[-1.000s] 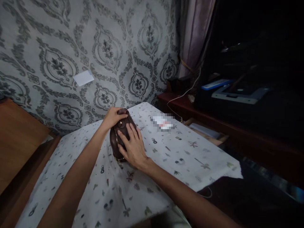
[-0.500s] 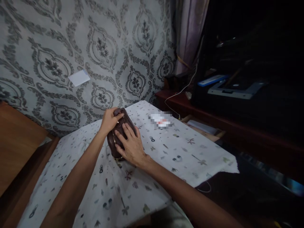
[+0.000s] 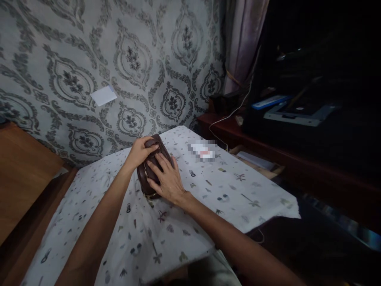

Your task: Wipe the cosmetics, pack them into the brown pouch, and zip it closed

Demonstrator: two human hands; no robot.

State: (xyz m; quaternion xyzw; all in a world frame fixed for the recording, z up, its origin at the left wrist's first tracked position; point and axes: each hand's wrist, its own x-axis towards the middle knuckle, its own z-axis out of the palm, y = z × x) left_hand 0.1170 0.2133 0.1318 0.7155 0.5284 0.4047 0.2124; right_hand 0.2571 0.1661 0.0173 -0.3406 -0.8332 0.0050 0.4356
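A dark brown leather bag (image 3: pixel 143 183) with a gold zipper lies on the patterned cloth, slanted away from me. My left hand (image 3: pixel 138 153) grips its far end, the thumb over the top near a short strap and the fingers bent around the edge. Flat on the top face rests my right hand (image 3: pixel 169 179), its fingers spread and pointing toward the strap. Part of the zipper shows to the left of the right hand's fingers. Whatever is inside the bag is hidden.
The table is covered by a white printed cloth (image 3: pixel 238 182). A blurred-out white and red item (image 3: pixel 202 151) lies on it to the right. Beyond, a white cable (image 3: pixel 228 118) hangs by an open drawer (image 3: pixel 258 163). A wooden panel (image 3: pixel 26 167) stands at the left.
The view has shifted slightly, so most things sit a little further right. Both hands remain on the bag in nearly the same pose.
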